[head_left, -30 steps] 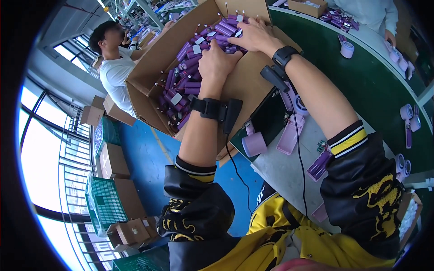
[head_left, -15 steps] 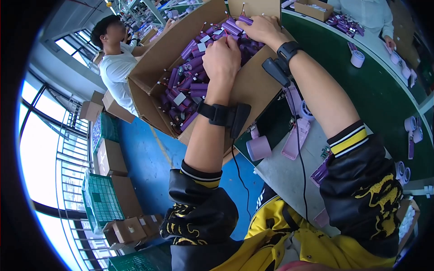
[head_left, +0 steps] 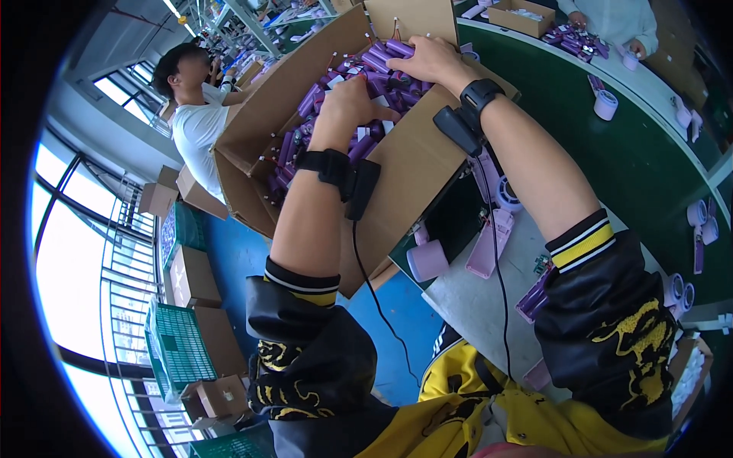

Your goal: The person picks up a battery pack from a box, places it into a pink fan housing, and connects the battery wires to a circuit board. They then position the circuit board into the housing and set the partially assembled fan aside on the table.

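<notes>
A deep cardboard box [head_left: 397,179] holds a heap of purple cylindrical battery packs [head_left: 309,101] with thin wires and small white connectors. My left hand [head_left: 345,111] reaches over the near wall into the heap. Its thumb is stretched away from the palm; the fingertips are partly hidden behind the hand, and no pack shows in its grasp. At the box's far right corner my right hand [head_left: 437,61] has fingers and thumb around the end of a purple battery pack [head_left: 399,48]. Both wrists wear black straps with small cabled modules.
Right of the box runs a green conveyor belt [head_left: 565,137] carrying pink fan parts [head_left: 605,104]. Pink housings [head_left: 489,244] lie on the grey tabletop [head_left: 458,298] near me. A person in white [head_left: 200,130] works beyond the box, another across the belt. Green crates [head_left: 179,343] and cartons line the left.
My left hand has moved left over the packs, and its thumb has spread from a closed grip. My right hand stays near the box's corner. The view has shifted slightly.
</notes>
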A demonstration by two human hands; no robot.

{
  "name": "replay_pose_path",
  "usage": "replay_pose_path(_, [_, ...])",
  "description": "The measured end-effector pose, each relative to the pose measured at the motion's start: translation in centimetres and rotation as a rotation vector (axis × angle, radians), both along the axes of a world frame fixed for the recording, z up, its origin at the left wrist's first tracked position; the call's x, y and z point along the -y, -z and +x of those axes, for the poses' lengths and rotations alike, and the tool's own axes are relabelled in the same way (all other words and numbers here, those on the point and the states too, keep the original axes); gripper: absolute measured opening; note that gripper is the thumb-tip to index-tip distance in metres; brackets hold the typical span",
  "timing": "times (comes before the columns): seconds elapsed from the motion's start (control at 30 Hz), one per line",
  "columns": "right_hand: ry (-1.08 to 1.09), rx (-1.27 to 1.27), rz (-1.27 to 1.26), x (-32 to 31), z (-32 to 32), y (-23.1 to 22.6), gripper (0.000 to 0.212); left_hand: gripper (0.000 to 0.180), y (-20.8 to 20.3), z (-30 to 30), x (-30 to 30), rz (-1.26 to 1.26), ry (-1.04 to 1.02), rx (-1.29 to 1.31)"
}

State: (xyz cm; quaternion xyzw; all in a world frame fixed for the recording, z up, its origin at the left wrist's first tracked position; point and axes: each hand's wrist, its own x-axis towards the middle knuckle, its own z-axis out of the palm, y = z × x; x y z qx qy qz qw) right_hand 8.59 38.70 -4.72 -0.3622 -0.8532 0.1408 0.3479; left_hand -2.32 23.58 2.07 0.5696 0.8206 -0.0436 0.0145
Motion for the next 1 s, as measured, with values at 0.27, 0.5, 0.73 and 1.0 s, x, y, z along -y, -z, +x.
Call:
replay_pose_path(0.27, [-0.161,-0.049,-0.103,0.8,0.3,-0.6,0.073,0.091,0.9,-2.1,1.6,0.281,0.036,0.062])
replay_pose_path(0.5, [-0.161,0.028,-0.119,0.2,1.7,-1.0,0.077,0.093,1.3,0.6,1.6,0.332,-0.033,0.145])
replay_pose_path(0.73, [-0.281,0.044,-0.167,0.0,2.9,-1.5,0.079,0.091,1.5,1.5,1.5,0.319,-0.141,0.207])
replay_pose_path(1.0, [-0.315,0.242,-0.079,-0.6,1.7,-2.1,0.089,0.086,1.8,1.6,2.2,0.364,-0.184,0.451])
